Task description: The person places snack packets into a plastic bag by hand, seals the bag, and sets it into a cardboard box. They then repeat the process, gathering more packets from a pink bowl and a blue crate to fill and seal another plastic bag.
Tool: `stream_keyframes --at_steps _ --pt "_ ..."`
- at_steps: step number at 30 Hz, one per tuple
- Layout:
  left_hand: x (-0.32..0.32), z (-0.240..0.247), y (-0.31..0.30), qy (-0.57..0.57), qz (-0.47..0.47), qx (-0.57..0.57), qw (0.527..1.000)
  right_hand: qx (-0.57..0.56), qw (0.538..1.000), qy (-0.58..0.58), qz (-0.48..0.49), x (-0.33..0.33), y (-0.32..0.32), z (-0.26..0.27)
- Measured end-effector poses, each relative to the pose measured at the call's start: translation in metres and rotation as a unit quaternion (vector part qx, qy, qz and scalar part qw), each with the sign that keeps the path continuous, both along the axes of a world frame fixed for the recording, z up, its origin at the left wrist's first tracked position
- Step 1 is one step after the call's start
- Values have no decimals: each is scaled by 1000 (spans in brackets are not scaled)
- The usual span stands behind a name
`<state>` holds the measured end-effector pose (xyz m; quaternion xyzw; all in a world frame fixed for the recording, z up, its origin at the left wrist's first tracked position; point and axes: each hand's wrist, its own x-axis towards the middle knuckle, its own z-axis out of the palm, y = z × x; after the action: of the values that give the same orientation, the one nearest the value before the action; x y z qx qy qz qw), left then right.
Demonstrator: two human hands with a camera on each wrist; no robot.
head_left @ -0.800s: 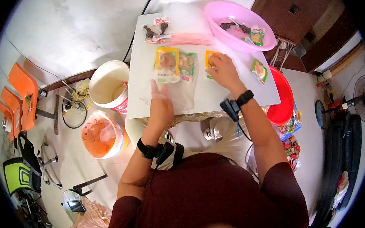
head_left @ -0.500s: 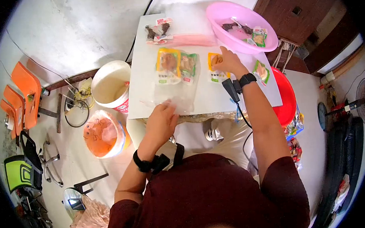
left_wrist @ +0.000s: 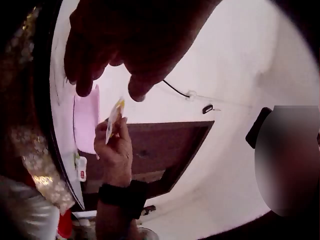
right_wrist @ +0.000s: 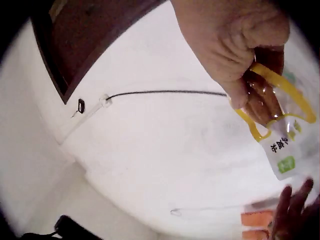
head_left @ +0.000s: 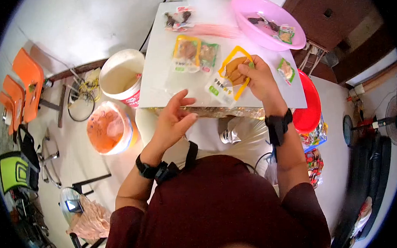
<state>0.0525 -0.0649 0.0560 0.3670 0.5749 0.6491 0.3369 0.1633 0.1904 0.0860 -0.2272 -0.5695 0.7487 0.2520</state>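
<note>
Yellow-bordered pouch (head_left: 229,79) is hanging tilted over the near part of the desk (head_left: 154,63), and your right grip (head_left: 263,82) is pinching its upper right side between thumb and fingers. Your left grip (head_left: 173,118) is hovering empty, fingers apart. You're probably handling something light, its slick, bendy film wrapping a soft filling, so squeezing the middle would likely be inviting slips or crushing. You're better off pinching a sealed edge or the flatter printed end.

Bright light, wide-angle distortion, black rounded corners
</note>
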Motion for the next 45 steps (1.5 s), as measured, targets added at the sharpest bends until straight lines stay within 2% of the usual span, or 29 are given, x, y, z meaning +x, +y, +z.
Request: stream_keyframes --at_steps 1,2,5,6,8,10,11,12,14,16,20,24,28,35,36,39,42,45 --pt "5 3 0 -52 -8 27 998 23 1000 -9 10 -1 -19 4" --pt "7 3 -3 -81 -26 -2 996 47 999 -17 20 -3 -37 5" --pt "9 -2 -20 -107 -61 -32 992 123 989 -58 51 -9 -89 -1" --pt "15 -10 -24 -113 9 -44 993 144 987 -48 61 -10 -99 -9" --pt "8 -33 -44 -175 54 -29 983 186 979 -27 80 -13 -109 -29" --pt "-2 -39 -72 -210 96 -28 973 289 950 -94 65 -13 -110 -16" --pt "-5 -38 -84 -215 116 -35 969 340 930 -128 55 -13 -109 -11" --pt "-6 -35 -91 -250 159 -50 954 453 884 -113 19 -15 -110 -12" --pt "-9 -37 -102 -265 168 -67 947 656 749 -77 -53 -22 -112 -21" --pt "-9 -39 -100 -273 174 -72 943 659 746 -82 -48 -27 -110 -33" --pt "-10 -39 -87 -293 122 -76 945 659 745 -95 -32 -33 -103 -40" --pt "-10 -28 -58 -326 85 -60 940 643 761 -55 -69 -35 -98 -35" --pt "-12 -15 -23 -307 49 -42 950 628 775 -26 -69 -32 -97 -32" --pt "-29 -10 46 -274 57 -72 957 595 801 -7 -60 -30 -94 -25" --pt "-33 -1 54 -217 34 -98 971 597 800 -9 -60 -29 -94 -24" --pt "-43 -26 99 -337 48 51 939 602 796 -2 -65 -30 -92 -28" --pt "-39 -17 126 -375 92 25 922 600 796 13 -71 -31 -88 -31" --pt "-45 -40 121 -298 37 3 954 587 807 0 -66 -27 -86 -29"
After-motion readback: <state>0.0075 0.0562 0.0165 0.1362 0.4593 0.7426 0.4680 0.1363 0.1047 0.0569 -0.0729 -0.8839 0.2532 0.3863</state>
